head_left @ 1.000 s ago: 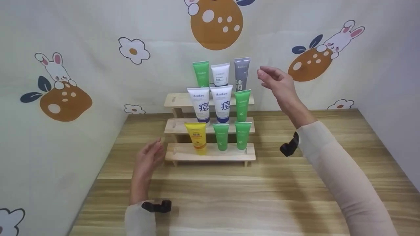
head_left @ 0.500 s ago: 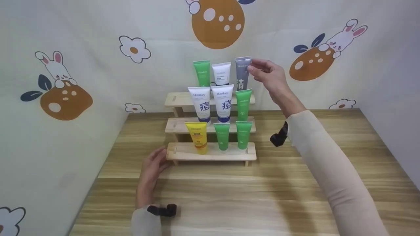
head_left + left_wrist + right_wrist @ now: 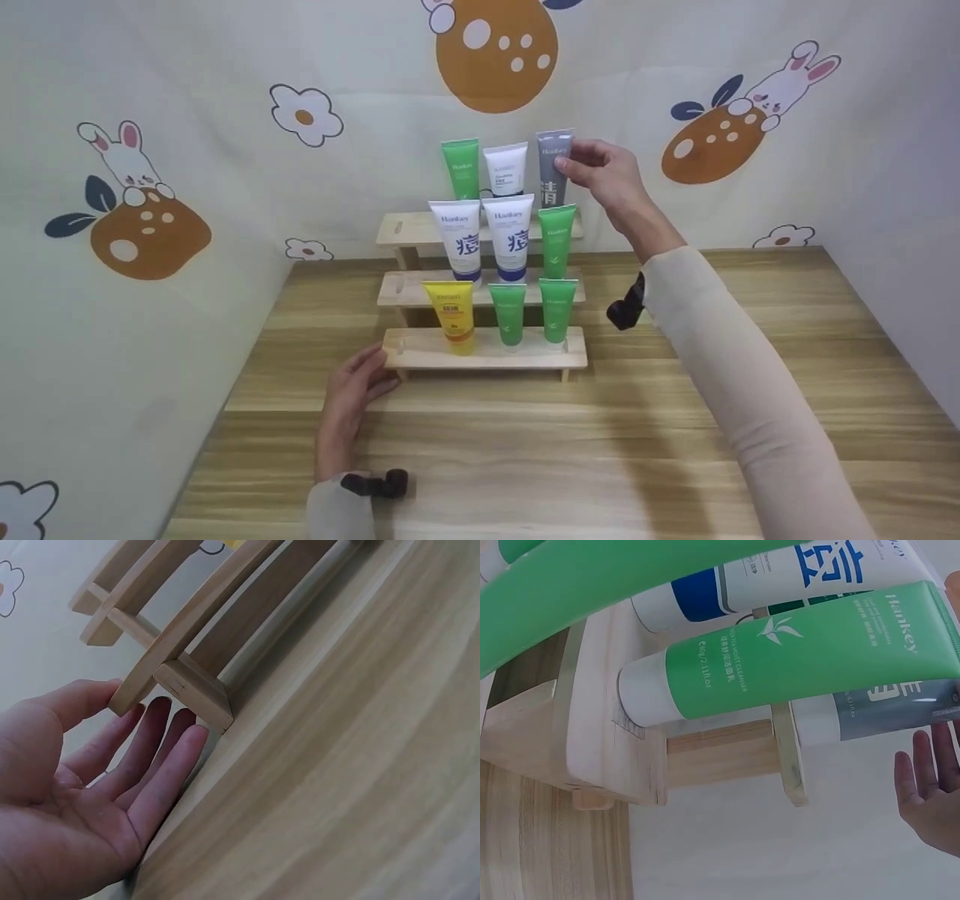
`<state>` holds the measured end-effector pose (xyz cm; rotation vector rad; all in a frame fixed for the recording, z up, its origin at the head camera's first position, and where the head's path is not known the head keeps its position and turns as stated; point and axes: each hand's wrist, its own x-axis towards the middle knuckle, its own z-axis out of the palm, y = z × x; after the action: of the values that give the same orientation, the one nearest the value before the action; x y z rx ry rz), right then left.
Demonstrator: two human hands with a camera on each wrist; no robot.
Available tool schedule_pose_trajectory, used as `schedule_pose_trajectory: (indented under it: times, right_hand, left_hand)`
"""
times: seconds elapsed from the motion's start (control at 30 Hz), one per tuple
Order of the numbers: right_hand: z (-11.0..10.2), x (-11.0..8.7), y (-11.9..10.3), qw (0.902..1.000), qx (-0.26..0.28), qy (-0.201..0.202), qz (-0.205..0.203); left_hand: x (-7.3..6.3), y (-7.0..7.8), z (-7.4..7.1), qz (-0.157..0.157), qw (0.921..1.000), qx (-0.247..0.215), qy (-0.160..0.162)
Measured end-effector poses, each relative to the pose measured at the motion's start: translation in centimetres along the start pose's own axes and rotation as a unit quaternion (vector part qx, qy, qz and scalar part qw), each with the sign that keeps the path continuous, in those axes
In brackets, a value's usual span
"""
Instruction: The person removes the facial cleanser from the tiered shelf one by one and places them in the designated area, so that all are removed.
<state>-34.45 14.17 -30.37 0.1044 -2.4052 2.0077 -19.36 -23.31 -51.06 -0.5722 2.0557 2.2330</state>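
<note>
A three-tier wooden display stand (image 3: 487,361) bears several squeeze tubes, all upright on their caps. At the top right of it, my right hand (image 3: 616,184) pinches the upper part of a grey tube (image 3: 553,176), thumb across its front. That tube (image 3: 877,712) still stands on the top tier in the right wrist view, the hand's fingers at its crimped end. My left hand (image 3: 349,397) holds the left end of the lowest tier. In the left wrist view the thumb lies on the plank's end (image 3: 139,682), with fingers curled beneath it.
A green tube (image 3: 460,169) and a white tube (image 3: 505,169) share the top tier. Two white-and-blue tubes (image 3: 510,232) and a green tube (image 3: 556,240) fill the middle. A yellow tube (image 3: 451,315) and two green tubes (image 3: 508,311) stand lowest. Behind hangs a patterned curtain (image 3: 375,172).
My right hand has moved left and taken hold of the grey tube. The left hand has come right to the stand's lowest tier and grips its end. The tubes keep their places.
</note>
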Motion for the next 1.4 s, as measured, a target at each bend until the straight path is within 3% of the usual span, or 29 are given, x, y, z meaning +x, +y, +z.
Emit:
schedule_pose_trajectory:
  times: [0.23, 0.4, 0.8, 1.4]
  right_hand:
    - [0.1, 0.3, 0.3, 1.0, -0.005, -0.004, -0.005]
    - [-0.1, 0.5, 0.1, 0.9992, 0.026, 0.015, -0.028]
    - [-3.5, -0.7, -0.1, 0.9982, 0.037, 0.044, -0.016]
    - [-6.7, -1.2, 3.7, 0.9971, 0.034, 0.066, 0.015]
  left_hand:
    - [0.1, -0.2, 0.0, -0.003, 1.0, -0.007, 0.005]
    - [0.1, -0.3, 0.2, 0.013, 0.9998, -0.015, 0.001]
    - [0.0, -0.2, 0.3, 0.007, 0.9998, -0.015, 0.014]
    - [-0.1, -0.2, 0.5, 0.032, 0.9993, -0.014, 0.012]
